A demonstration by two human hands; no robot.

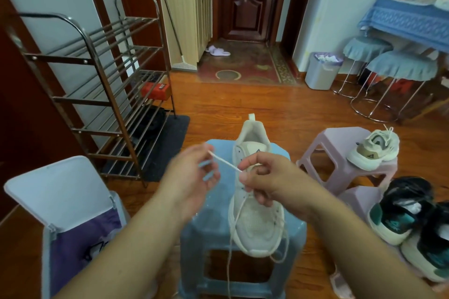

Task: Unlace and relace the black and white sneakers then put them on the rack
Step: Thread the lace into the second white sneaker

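You're threading a white lace (224, 164) on one white mesh sneaker (255, 201) at lower centre.
It lies lengthwise on the blue plastic stool (243, 272), toe toward you, heel away. Your left hand (194, 177) and right hand (269, 177) both pinch the lace. A second white sneaker (374, 148) sits right; two black-and-teal sneakers (413, 223) lower right; metal rack (97, 80) upper left.

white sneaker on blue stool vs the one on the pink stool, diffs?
The sneaker on the blue stool lies flat, heel away, lace loose and pinched between the left hand and right hand. The sneaker on the pink stool sits tilted, untouched, apparently laced. Both are off-white.
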